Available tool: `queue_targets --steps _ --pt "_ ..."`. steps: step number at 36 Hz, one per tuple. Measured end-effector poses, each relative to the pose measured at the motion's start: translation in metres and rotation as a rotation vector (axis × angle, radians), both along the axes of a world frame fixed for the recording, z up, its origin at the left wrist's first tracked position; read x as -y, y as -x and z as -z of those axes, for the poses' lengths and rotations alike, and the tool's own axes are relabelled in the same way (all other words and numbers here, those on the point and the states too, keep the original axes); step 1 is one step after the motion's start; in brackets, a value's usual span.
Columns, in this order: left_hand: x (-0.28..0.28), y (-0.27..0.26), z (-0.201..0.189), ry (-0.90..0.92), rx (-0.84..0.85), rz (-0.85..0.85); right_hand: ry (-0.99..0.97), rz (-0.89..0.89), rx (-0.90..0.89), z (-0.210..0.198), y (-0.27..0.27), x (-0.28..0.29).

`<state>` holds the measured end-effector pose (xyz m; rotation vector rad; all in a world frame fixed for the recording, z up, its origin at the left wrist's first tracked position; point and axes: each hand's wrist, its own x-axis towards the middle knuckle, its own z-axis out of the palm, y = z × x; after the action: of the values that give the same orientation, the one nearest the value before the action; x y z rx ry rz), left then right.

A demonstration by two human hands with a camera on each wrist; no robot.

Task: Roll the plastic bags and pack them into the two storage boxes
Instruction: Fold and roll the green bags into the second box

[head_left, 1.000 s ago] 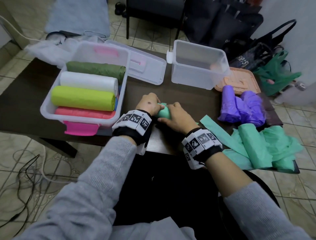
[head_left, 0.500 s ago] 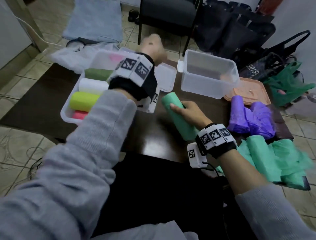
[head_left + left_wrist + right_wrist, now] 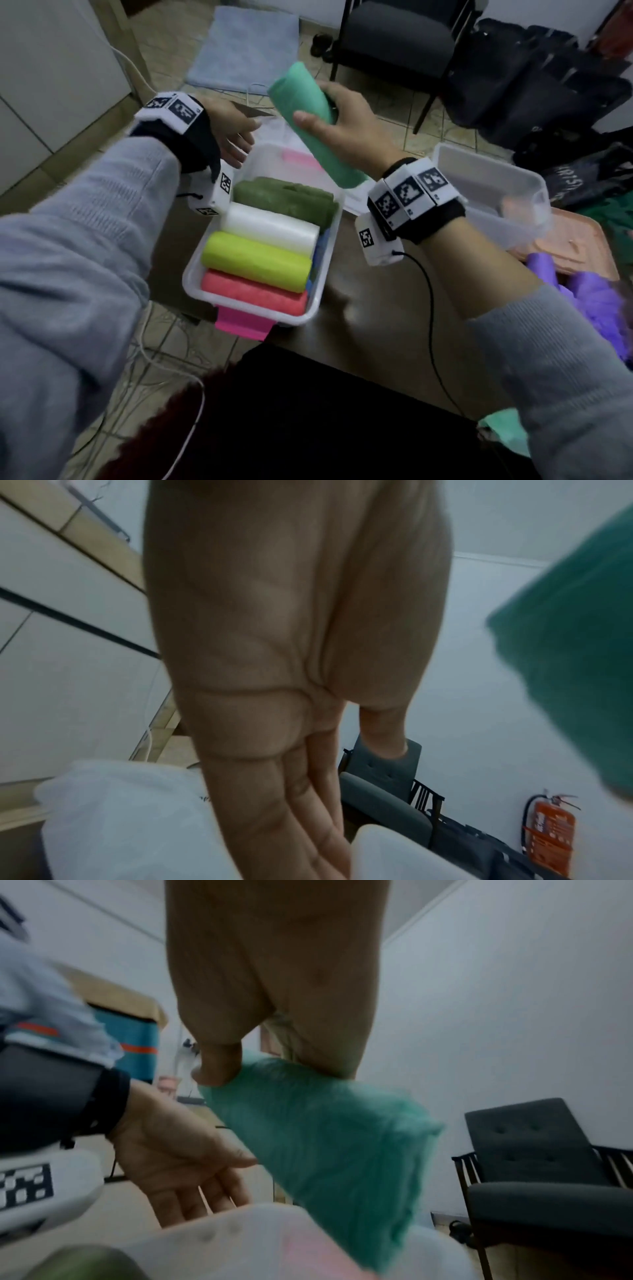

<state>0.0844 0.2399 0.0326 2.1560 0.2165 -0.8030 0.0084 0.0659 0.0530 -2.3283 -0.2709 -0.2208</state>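
Note:
My right hand [image 3: 329, 113] grips a rolled mint-green bag [image 3: 308, 116] and holds it tilted in the air above the far end of the left storage box [image 3: 191, 274]; the same green roll [image 3: 329, 1139] fills the right wrist view. Inside that box lie a dark green roll [image 3: 284, 200], a white roll [image 3: 270, 229], a yellow-green roll [image 3: 255, 262] and a pink roll [image 3: 253, 296]. My left hand [image 3: 236, 137] hovers open at the box's far left corner with straight fingers [image 3: 308, 818], holding nothing. A second clear box [image 3: 534, 188] stands at the right.
Loose purple bags [image 3: 599, 308] and a peach lid [image 3: 579, 253] lie on the dark table [image 3: 373, 308] at the right. More mint bags [image 3: 503, 431] sit at the lower right. A dark armchair [image 3: 397, 37] and black bags [image 3: 541, 85] stand beyond the table.
My right hand lifted the mint roll off the table and carried it left over the filled box. My left hand came down beside the box's far corner. The head view swung left.

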Motion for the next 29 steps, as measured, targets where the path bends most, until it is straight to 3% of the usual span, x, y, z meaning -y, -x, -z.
queue_targets --steps 8,15,23,29 --pt "-0.015 -0.017 0.009 0.205 -0.091 -0.018 0.427 -0.143 -0.247 0.027 -0.037 -0.026" --pt "-0.030 -0.028 0.013 0.232 -0.131 0.236 0.512 -0.175 -0.378 0.020 -0.045 -0.023" --pt "-0.026 -0.023 0.012 0.185 -0.155 0.271 0.599 -0.221 -0.518 0.015 -0.044 -0.024" --pt "-0.016 -0.014 0.009 0.105 -0.111 0.179 0.668 -0.253 -0.596 0.019 -0.041 -0.029"
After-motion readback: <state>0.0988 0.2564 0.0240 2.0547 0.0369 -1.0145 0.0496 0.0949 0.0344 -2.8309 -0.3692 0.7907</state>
